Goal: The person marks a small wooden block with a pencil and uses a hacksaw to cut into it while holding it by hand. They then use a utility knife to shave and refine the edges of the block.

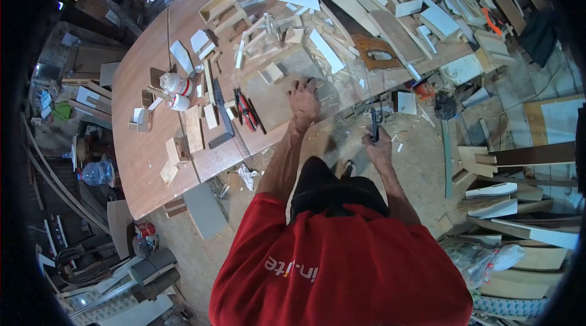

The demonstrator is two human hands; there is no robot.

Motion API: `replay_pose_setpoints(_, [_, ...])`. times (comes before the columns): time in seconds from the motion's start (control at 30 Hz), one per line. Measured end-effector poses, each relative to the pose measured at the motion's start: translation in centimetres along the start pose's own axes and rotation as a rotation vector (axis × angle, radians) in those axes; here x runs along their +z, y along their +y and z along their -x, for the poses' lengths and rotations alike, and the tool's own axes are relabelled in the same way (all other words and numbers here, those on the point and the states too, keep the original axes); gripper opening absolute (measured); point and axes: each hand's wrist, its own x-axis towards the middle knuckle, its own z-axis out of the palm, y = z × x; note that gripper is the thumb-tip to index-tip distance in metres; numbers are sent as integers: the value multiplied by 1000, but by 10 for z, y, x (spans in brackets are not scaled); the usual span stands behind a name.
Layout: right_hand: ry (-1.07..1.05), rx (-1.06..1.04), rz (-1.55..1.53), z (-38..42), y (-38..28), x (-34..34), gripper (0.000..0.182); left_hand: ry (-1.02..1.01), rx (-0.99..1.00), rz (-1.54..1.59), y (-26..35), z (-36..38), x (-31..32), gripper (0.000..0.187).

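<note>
My left hand rests on a flat, dusty board near the edge of the wooden table, fingers apart and slightly bent. Nothing shows in its grasp. Just beyond those fingertips a small wooden block piece sits on the board. Off the table's edge, my right hand is closed around a dark, slim tool that points upward; its exact kind is hard to make out. Red-handled pliers lie left of the board, with a try square beside them.
A handsaw with a wooden handle lies at the table's right edge. White glue bottles stand on the left. Small wooden box frames and offcuts cover the far side. Stacked boards crowd the floor at right.
</note>
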Motion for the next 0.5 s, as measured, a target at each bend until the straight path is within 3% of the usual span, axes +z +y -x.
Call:
replay_pose_setpoints(0.13, [-105,33,85,-7,8,-12,18,37,2,21,-2,2,10,30])
replay_pose_setpoints(0.23, [-44,-112,53,-8,5,-7,17,30,-15,18,5,-2,12,34])
replay_pose_setpoints(0.33, [-100,-64,11,-9,7,-7,17,36,-14,-7,5,-1,19,32])
replay_pose_setpoints(0.4, [-259,9,-63,-12,15,-4,24,65,11,-22,2,-1,22,29])
replay_pose_setpoints(0.5, [-135,-57,-47,-12,19,4,14,72,8,17,2,-3,23,30])
